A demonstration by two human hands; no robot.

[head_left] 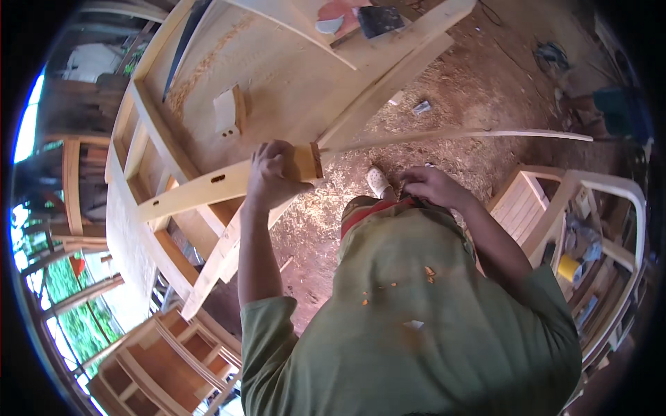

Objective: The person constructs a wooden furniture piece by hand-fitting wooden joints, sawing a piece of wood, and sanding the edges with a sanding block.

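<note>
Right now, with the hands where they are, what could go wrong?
Only the left hand grips the slotted wooden board; the right hand is off it, so the board could pivot or slip.
The pale wooden block sits on the plywood panel just beyond the board, and a swing might knock it.
Wood shavings lie around the perforated clog, so footing may be slippery.
</note>
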